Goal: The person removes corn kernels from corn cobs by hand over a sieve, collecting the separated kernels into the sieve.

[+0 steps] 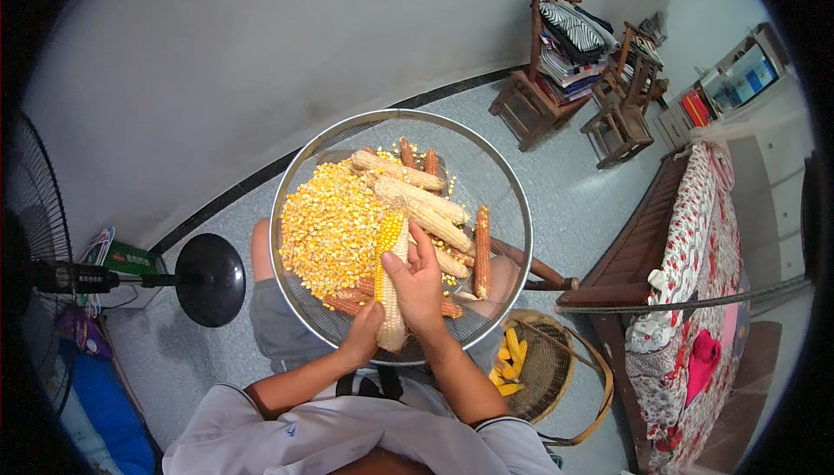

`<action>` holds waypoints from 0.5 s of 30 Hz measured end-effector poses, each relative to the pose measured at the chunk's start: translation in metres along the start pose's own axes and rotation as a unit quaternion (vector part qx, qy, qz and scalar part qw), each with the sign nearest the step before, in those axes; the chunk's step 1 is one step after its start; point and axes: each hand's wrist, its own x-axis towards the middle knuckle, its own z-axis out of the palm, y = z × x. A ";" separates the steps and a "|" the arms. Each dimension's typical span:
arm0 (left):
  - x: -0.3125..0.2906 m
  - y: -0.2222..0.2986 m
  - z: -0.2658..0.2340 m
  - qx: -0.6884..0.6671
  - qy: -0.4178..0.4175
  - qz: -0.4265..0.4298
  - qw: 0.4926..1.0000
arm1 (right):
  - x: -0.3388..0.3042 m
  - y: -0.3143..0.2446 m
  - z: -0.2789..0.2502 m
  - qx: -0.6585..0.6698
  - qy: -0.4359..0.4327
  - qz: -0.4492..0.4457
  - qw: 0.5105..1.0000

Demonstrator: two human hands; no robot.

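From where I stand, both hands are together on one corn cob point(395, 312), held over the near half of a round mesh sieve point(400, 113) that sits across the person's lap. The cob's long axis runs almost straight away from the body, its far end leaning just slightly right. The left hand point(363, 336) grips it low on the left side, nearer the body; the right hand point(417, 291) wraps it from the right, farther up, its thumb lying across the top. I can't see how the fingers sit underneath. A strip of yellow kernels point(390, 234) covers the cob's left side toward the far end, while the right side and near end look bare, so the right thumb rests about where the two meet. Loose kernels point(323, 227) are heaped beyond the hands to the left; pale cobs point(415, 199) lie ahead, slightly right.
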 end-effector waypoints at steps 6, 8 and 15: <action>-0.001 0.007 -0.001 0.010 0.014 -0.003 1.000 | 0.014 0.009 -0.010 0.033 -0.008 0.021 0.999; -0.002 0.008 0.000 0.021 0.008 -0.013 1.000 | 0.021 0.009 -0.011 -0.010 0.000 0.003 1.000; -0.002 -0.001 -0.006 0.038 0.004 0.008 0.999 | 0.024 0.024 -0.017 -0.146 0.089 -0.050 0.984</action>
